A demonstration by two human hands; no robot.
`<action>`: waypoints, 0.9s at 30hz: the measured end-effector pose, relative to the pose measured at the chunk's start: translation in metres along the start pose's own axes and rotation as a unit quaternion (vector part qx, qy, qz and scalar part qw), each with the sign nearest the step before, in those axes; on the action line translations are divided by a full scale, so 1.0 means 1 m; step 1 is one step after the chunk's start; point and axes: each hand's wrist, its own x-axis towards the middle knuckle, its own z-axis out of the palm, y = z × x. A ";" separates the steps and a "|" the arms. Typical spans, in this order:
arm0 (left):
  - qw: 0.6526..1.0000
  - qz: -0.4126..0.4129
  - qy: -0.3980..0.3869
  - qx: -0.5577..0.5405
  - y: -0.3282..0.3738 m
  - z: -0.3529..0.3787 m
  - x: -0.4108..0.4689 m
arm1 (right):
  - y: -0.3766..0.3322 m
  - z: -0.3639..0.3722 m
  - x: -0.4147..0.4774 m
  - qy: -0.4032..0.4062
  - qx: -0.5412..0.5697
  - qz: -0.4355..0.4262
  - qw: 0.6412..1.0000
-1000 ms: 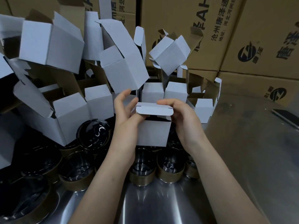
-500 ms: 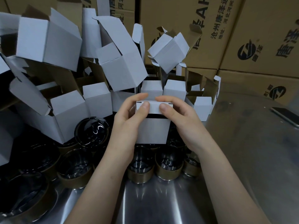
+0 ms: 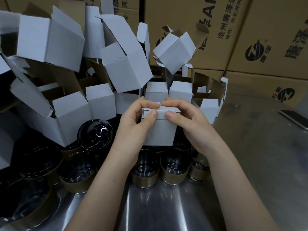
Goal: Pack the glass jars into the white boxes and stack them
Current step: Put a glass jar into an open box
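Right, one white box [image 3: 160, 132] is held just above the jars [image 3: 175, 170] standing on the desk [image 3: 166, 205]. Left hand [image 3: 133, 129] grips its left side, right hand [image 3: 188, 124] its right. Fingers [image 3: 150, 105] are curled over the top and thumbs [image 3: 170, 115] press the lid flap [image 3: 160, 110] down at the front edge. Can't see whether a jar is inside. Risks: uneven thumb pressure buckles the tab, lid springs open, or a slip drops the box onto the glass below.

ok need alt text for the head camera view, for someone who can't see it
A person's left hand and right hand hold a small white box over a steel table, thumbs on its closed lid. Open white boxes are heaped behind, glass jars stand beneath, brown cartons line the back.
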 end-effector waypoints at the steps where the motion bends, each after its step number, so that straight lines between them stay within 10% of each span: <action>1: 1.000 -0.003 -0.002 -0.008 0.000 0.001 0.000 | 0.001 0.000 0.000 0.002 0.000 0.004 1.000; 27: 0.996 -0.050 0.074 -0.014 -0.006 0.006 0.003 | 0.002 0.007 0.000 -0.012 -0.009 0.065 0.998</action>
